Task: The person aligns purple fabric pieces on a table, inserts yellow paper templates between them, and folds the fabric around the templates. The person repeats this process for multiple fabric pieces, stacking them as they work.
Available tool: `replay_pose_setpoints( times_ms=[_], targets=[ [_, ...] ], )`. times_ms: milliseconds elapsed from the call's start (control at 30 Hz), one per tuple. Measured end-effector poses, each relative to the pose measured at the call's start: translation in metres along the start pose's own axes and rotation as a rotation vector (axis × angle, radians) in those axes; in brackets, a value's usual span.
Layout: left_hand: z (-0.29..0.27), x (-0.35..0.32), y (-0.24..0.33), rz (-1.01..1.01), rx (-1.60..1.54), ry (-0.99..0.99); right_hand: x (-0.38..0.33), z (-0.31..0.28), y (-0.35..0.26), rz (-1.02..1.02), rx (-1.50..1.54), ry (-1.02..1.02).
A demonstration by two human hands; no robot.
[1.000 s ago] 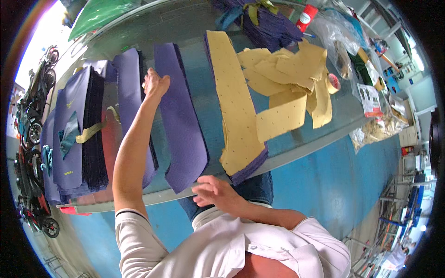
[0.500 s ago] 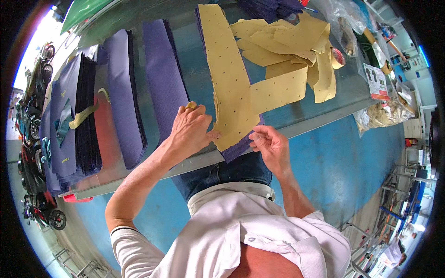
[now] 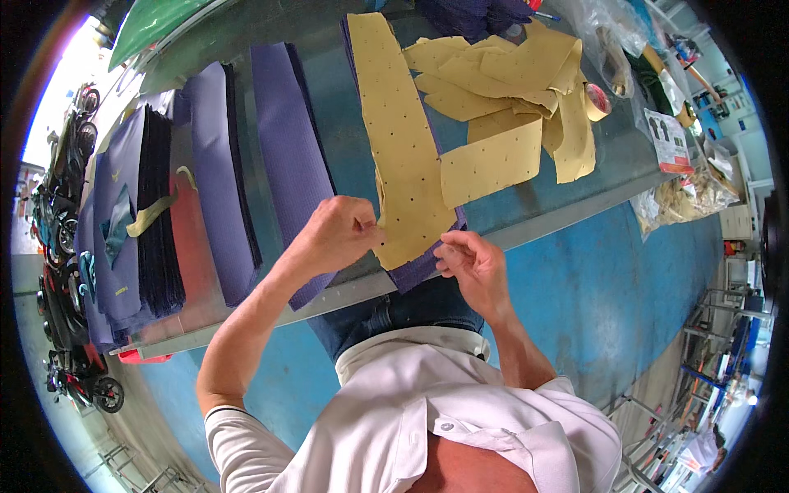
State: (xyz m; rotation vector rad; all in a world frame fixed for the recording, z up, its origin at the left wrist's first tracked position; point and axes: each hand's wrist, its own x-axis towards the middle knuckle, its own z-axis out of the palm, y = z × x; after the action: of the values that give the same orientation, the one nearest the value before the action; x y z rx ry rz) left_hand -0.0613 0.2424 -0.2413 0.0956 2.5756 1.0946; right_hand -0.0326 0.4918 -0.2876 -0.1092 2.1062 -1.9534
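Observation:
A long yellow perforated strip (image 3: 404,156) lies over a purple fabric strip (image 3: 415,271), which shows along its edges and at the near end. At the yellow strip's left edge, my left hand (image 3: 339,234) is closed with the fingertips pressed together; what they hold, if anything, is hidden. My right hand (image 3: 475,267) is at the near right corner, thumb and fingers drawn together by the edge; I cannot make out anything between them. A shorter yellow perforated piece (image 3: 493,164) lies against the strip's right side.
Purple strip stacks (image 3: 288,156) lie to the left, with a thicker pile (image 3: 123,222) carrying small scraps beyond. Crumpled yellow sheets (image 3: 501,74), a tape roll (image 3: 597,102) and plastic bags (image 3: 690,193) are on the right. The table's metal edge (image 3: 567,218) runs before me.
My left hand has turned and its fingers have curled in at the strip's edge; the yellow bit seen at its knuckles no longer shows. My right hand has shifted slightly left.

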Motion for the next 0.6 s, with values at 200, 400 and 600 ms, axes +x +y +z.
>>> replay_pose_setpoints(
  times_ms=[200, 400, 600],
  targets=[
    [-0.027, -0.011, 0.0, -0.127, -1.133, 0.027, 0.008, 0.0, -0.013, 0.238, 0.337, -0.156],
    [-0.007, -0.043, 0.002, -0.138, -1.258, -0.03, 0.053, 0.034, -0.041, 0.31, 0.833, -0.27],
    [0.013, -0.067, 0.031, -0.133, -0.821, -0.2, 0.107, 0.017, -0.045, -0.027, 0.043, -0.233]
  ],
)
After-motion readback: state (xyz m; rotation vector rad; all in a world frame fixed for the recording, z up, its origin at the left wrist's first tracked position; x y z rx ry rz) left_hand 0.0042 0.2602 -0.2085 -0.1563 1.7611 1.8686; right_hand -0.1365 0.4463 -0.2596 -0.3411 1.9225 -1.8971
